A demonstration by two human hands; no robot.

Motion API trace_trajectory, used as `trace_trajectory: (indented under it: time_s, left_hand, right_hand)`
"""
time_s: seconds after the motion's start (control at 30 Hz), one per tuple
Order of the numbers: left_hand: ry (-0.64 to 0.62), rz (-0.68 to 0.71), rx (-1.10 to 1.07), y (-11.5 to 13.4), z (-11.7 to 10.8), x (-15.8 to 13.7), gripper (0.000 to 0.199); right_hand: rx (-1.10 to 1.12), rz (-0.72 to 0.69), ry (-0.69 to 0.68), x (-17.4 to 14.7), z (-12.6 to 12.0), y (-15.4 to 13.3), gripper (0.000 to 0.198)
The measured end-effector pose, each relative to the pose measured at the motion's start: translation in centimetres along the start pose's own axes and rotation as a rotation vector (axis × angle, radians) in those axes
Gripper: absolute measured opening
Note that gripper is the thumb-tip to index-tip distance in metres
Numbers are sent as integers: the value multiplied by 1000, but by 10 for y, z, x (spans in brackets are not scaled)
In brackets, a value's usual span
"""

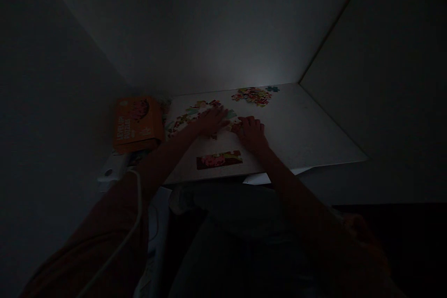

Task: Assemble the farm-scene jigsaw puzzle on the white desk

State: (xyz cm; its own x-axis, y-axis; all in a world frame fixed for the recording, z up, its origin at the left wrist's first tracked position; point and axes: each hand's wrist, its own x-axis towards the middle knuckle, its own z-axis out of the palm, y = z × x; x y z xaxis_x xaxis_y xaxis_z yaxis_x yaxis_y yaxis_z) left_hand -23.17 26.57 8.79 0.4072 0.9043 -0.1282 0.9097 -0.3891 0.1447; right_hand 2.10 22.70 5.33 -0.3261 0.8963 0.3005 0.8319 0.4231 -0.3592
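The scene is dim. My left hand (212, 122) lies over a spread of loose jigsaw pieces (181, 122) on the white table (300, 125), its fingers stretched out to the right. Close by on the right, my right hand (253, 132) has bent fingers, with a brownish puzzle piece (236, 127) at its thumb and index finger. Nearer to me lies a joined strip of puzzle (219, 160), with a pink shape on dark red. Some pieces under the left hand are hidden.
Farther back sits a heap of mixed puzzle pieces (254, 96), with teal pieces (272, 89) beside it. An orange puzzle box (138, 123) stands at the left. White walls border the table behind and at the right. A pale cable (138, 205) runs along my left arm.
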Motion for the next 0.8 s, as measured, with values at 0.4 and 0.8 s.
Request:
trace_trajectory:
  time_s: [0.4,0.8]
  left_hand:
    - [262,-13,-59,16,-6,-53,80]
    - [370,-416,33,33,33,-161,69]
  right_hand:
    - [52,-15,31,1,0,4,59]
    - [108,-147,-4,2,-5,3,57]
